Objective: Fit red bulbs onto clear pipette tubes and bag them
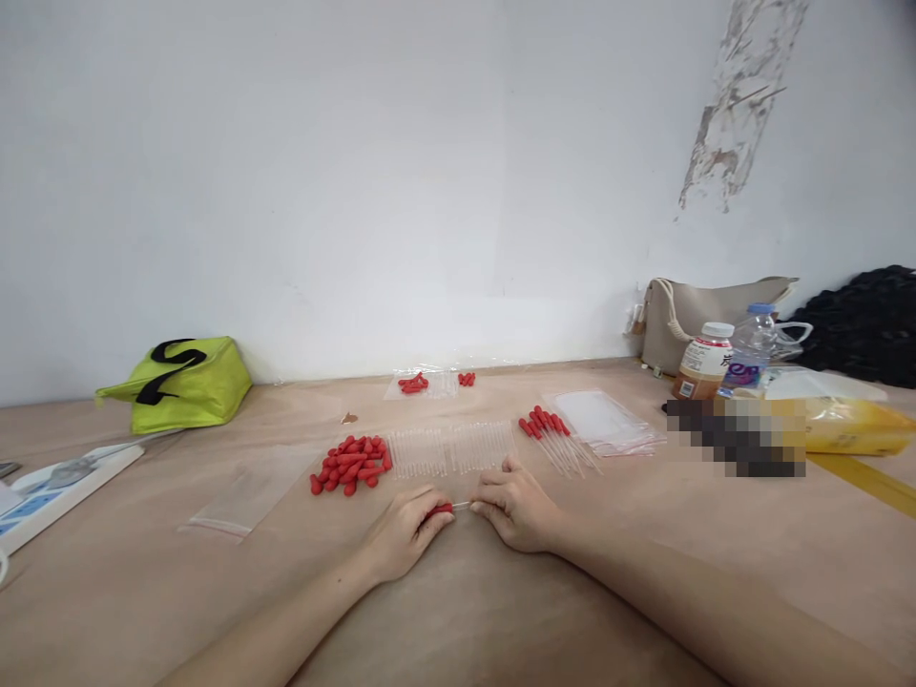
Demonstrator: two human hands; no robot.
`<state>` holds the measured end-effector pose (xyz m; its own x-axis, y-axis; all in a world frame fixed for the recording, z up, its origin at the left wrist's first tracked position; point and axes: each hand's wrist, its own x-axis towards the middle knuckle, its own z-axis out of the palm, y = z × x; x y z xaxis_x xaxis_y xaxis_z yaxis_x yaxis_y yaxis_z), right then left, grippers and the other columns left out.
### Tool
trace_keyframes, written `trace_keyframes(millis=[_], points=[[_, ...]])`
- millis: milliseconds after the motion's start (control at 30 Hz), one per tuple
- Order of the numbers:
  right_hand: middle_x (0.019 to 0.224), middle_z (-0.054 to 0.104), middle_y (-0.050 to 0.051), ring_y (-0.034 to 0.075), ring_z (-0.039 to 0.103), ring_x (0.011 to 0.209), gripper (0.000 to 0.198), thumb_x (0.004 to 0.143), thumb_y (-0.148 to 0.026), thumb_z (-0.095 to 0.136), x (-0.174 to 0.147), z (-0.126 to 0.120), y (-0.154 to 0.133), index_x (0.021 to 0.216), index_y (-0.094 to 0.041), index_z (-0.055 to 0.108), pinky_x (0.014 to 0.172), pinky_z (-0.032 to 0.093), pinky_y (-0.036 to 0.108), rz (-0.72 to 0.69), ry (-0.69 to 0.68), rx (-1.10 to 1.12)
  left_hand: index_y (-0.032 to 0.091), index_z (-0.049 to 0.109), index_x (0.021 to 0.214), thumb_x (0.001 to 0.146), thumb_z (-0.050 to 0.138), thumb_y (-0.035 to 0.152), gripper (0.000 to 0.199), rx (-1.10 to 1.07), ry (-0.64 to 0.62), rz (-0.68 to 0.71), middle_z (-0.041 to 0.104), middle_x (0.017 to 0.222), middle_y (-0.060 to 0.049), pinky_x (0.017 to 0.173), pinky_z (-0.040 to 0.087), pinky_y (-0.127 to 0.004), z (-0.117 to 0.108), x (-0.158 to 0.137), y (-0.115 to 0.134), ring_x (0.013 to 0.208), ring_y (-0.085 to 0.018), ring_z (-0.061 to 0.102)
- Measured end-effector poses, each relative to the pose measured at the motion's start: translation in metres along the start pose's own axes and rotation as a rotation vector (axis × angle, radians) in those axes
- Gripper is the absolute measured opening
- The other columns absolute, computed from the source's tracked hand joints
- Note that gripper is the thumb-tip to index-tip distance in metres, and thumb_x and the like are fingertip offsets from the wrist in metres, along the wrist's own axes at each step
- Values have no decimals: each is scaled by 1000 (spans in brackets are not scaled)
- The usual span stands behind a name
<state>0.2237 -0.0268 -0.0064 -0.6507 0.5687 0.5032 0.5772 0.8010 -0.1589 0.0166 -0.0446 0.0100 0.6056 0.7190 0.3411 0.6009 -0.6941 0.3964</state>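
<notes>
My left hand (411, 530) is closed around a red rubber bulb (441, 510). A thin clear tube (462, 506) runs from that bulb into the pinched fingers of my right hand (513, 506); whether it sits inside the bulb I cannot tell. Beyond my left hand lies a heap of loose red bulbs (350, 462). Clear tubes (418, 452) lie side by side in rows just past both hands. To the right, several tubes with bulbs on their ends (548, 427) lie fanned out on the brown-covered table (458, 620).
A clear zip bag (250, 487) lies left, a stack of them (601, 420) right. Another bag (422, 384) with bulbs is near the wall. A lime-green bag (190, 386) and power strip (64, 491) stand left; bottles (705, 364), a beige bag (665, 324) and yellow pack (844, 425) right.
</notes>
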Motion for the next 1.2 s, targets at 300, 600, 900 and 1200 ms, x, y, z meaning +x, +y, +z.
trace_keyframes(millis=[300, 600, 900, 1200], points=[[71, 58, 1, 11, 49, 67, 19, 84, -20, 41, 1, 5, -2, 73, -17, 56, 67, 24, 28, -26, 13, -54, 16, 55, 79, 89, 38, 25, 22, 37, -17, 54, 54, 73, -3, 62, 38, -24, 3, 4, 0, 68, -14, 49], [71, 59, 1, 10, 47, 63, 21, 86, -22, 40, -1, -1, -2, 78, -19, 60, 68, 21, 29, 30, 36, -59, 19, 61, 80, 82, 51, 29, 14, -35, 111, -52, 62, 72, 0, 62, 40, -22, 2, 3, -2, 66, -13, 55], [67, 59, -1, 9, 45, 61, 22, 85, -25, 42, -5, -1, 1, 77, -20, 62, 67, 19, 30, 22, 72, -63, 17, 58, 72, 85, 47, 26, 19, 7, 142, 2, 58, 66, 0, 58, 38, -22, 5, 1, -4, 61, -12, 53], [67, 59, 1, 12, 48, 69, 17, 78, -25, 48, -9, -10, -6, 71, -21, 63, 67, 20, 30, 70, 89, -158, 22, 40, 116, 81, 50, 26, 36, 22, 240, -76, 54, 97, -4, 68, 44, -27, 6, -3, -9, 76, -15, 53]])
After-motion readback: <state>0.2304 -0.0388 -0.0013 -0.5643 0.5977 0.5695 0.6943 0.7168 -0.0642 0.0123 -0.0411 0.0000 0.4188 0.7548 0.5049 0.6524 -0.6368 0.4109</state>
